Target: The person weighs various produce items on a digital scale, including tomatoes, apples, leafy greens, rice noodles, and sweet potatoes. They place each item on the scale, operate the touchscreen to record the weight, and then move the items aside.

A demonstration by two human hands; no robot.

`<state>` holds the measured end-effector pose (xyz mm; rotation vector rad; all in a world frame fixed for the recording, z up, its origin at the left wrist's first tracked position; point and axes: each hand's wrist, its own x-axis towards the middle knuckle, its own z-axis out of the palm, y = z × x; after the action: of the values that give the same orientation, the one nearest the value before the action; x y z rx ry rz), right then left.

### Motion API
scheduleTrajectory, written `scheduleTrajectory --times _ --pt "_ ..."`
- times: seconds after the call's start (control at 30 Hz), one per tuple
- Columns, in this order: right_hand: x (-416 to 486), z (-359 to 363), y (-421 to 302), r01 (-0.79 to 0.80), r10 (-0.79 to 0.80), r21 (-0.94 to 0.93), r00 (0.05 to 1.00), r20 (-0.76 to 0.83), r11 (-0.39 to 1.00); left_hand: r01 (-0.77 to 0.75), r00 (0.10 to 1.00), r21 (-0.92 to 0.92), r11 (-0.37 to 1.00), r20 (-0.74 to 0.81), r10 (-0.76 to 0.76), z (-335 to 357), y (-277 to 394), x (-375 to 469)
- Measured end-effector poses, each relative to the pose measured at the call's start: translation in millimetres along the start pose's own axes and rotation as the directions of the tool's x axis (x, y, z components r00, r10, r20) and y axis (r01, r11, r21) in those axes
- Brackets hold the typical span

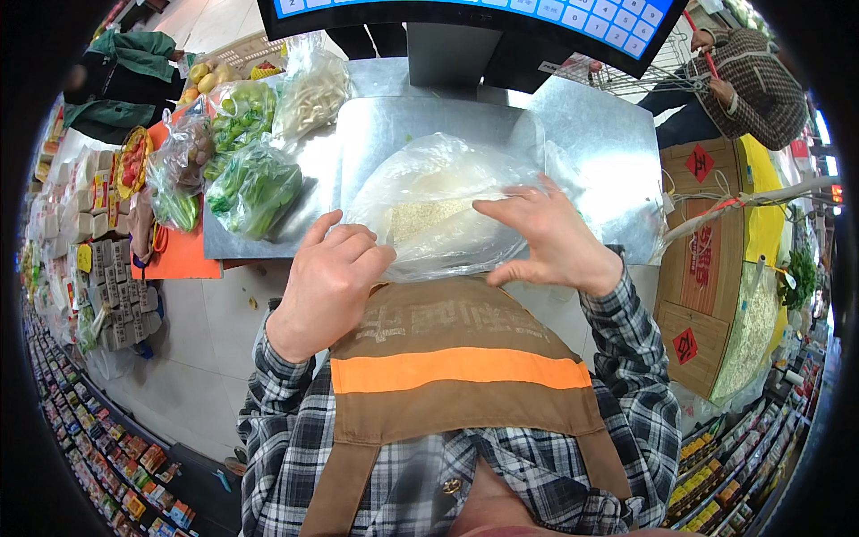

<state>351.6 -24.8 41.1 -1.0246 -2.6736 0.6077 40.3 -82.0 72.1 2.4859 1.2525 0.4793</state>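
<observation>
A clear plastic bag [463, 168] with pale grains [426, 220] in it lies on the metal scale plate [369, 121] in front of me. My left hand [335, 282] is at the bag's near left edge, fingers curled and partly hidden from above; whether they pinch the plastic is unclear. Over the bag's right side is my right hand [553, 238], thumb and fingers spread wide, the fingertips at the film. The bag's near edge reaches my brown apron [463, 416].
Bagged greens [255, 188], green fruit [243, 111] and pale mushrooms [312, 94] stand left on the metal counter [597, 134]. A touchscreen [590, 20] rises behind the scale. People stand at far left [127, 87] and far right [758, 87], near a wire cart [644, 64]. A wooden grain bin [698, 268] stands right.
</observation>
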Motion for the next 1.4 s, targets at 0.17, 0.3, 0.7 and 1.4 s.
scheduleTrajectory --times 0.17,0.3,0.7,1.4 --pt "-11 -7 -6 0.067 -0.081 -0.215 0.995 -0.058 0.974 -0.026 0.999 -0.003 1.0 0.033 0.026 -2 2 2" --pt "-19 -39 -30 0.097 -0.128 -0.175 0.976 -0.174 0.98 -0.048 0.998 0.02 0.999 0.03 0.047 -11 -7 3" --pt "-8 -45 -42 0.188 -0.273 -0.21 0.801 -0.533 0.96 -0.086 0.907 0.273 0.958 -0.376 0.189 -62 19 68" --pt "-14 63 53 -0.389 0.427 -0.255 0.898 0.112 0.885 -0.09 0.992 -0.112 0.99 0.077 0.099 135 -38 83"
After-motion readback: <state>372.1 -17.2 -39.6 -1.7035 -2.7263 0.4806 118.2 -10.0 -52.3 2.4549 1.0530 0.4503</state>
